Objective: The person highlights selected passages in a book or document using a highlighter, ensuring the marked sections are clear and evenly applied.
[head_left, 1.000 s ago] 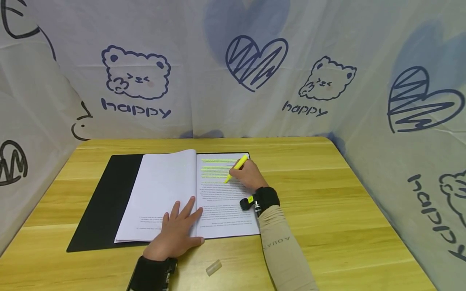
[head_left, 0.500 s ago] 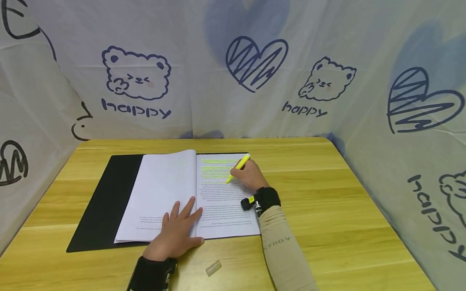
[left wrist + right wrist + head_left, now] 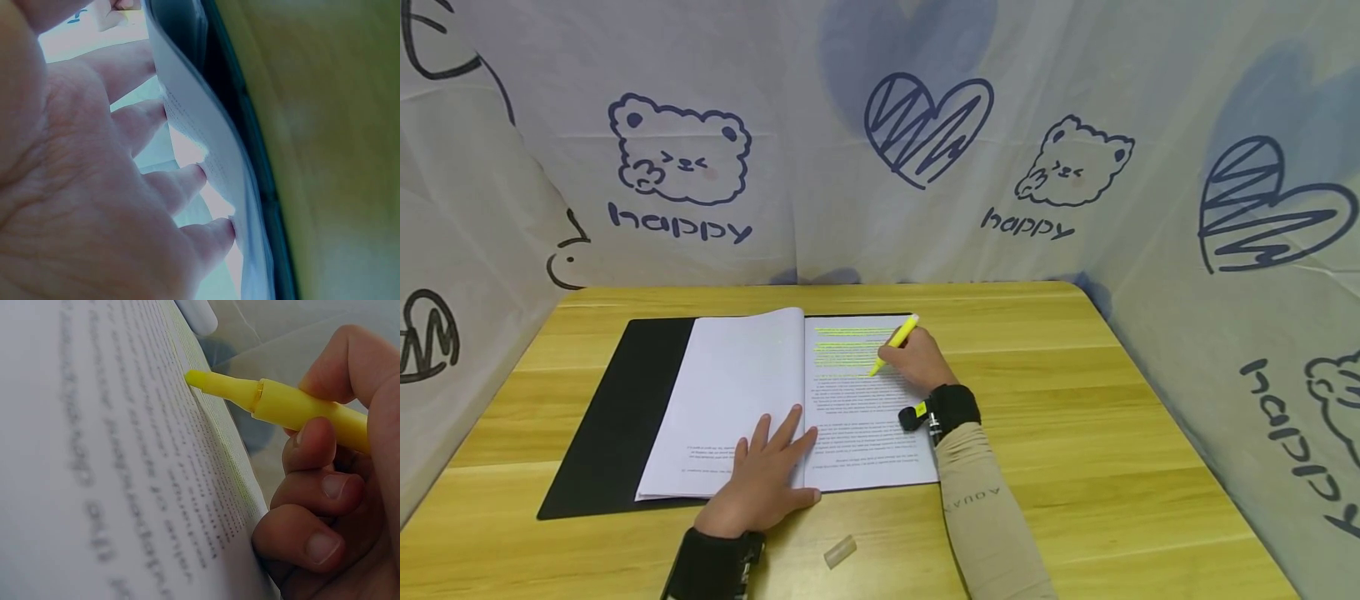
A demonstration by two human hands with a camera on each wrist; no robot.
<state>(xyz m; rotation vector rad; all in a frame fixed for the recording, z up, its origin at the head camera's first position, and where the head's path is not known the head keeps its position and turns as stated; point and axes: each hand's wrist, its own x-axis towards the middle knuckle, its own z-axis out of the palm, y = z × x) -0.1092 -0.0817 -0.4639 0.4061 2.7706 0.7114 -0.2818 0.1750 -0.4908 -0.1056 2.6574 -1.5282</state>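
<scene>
My right hand [image 3: 919, 358] grips a yellow highlighter [image 3: 895, 342], its tip on the printed right page [image 3: 868, 450] of an open black folder [image 3: 610, 425]. In the right wrist view the highlighter [image 3: 300, 406] lies between thumb and fingers, its tip at a line of text. Several lines near the top of that page carry yellow marks. My left hand [image 3: 760, 483] rests with fingers spread over the lower part of the left page [image 3: 722, 392] and the fold. From the left wrist view, the fingertips of my left hand [image 3: 112, 169] meet the paper.
A small pale translucent cap-like cylinder [image 3: 840, 552] lies on the wooden table [image 3: 1060, 467] in front of the folder. White cloth [image 3: 820, 208] printed with hearts and bears hangs behind the table and along both sides.
The right hand has slid a little to the right along a line of text with the highlighter, lengthening the yellow mark. My left hand has stayed in place.
</scene>
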